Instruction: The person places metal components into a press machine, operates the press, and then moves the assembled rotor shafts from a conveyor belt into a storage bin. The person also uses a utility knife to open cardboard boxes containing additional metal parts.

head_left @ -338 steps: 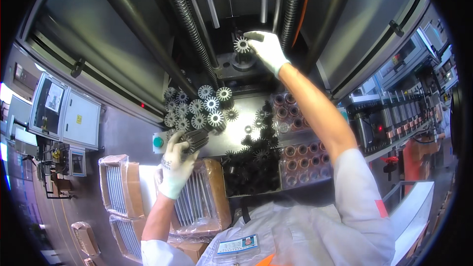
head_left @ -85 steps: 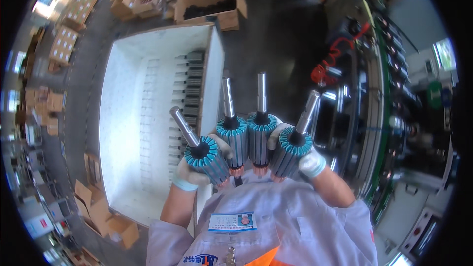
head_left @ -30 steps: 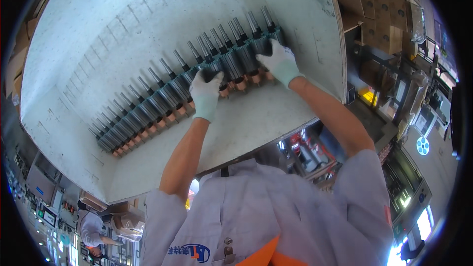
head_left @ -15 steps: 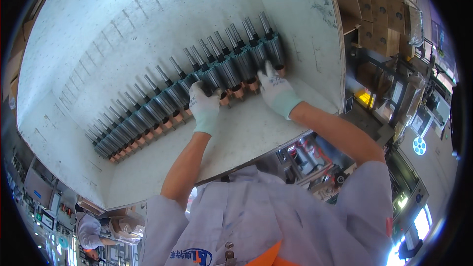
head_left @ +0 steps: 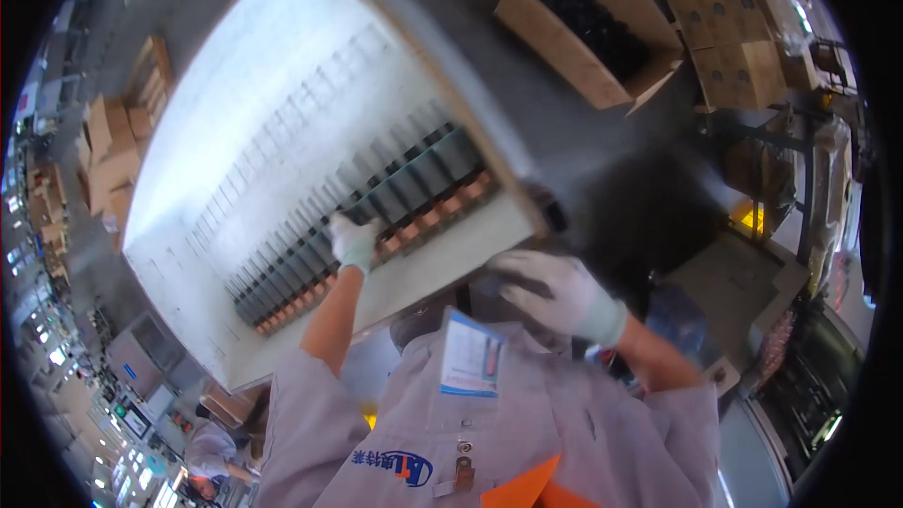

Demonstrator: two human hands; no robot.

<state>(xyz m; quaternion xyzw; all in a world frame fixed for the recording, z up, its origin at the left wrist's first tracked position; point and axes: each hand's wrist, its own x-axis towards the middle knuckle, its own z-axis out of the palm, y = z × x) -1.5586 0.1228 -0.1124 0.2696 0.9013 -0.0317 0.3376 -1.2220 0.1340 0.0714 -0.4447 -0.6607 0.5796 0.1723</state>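
Note:
A big white tray (head_left: 235,103) holds a slanting row of dark motor rotors (head_left: 395,198) with copper-coloured ends and steel shafts. My left hand (head_left: 354,241), in a white glove, rests on the rotors near the middle of the row, fingers curled over them. My right hand (head_left: 557,293), also gloved, has come off the row and hovers near my chest by the tray's near corner, fingers spread, holding nothing.
An open cardboard box (head_left: 588,23) with dark parts stands on the floor at the upper right, next to more cartons (head_left: 729,9). Stacked cartons (head_left: 108,155) lie to the left. Another person (head_left: 221,456) stands at the lower left. Machinery (head_left: 800,367) is on the right.
My right hand has left the rotor row and drawn back toward my chest. The left hand stays on the rotors. My view has swung, showing the floor and boxes on the right.

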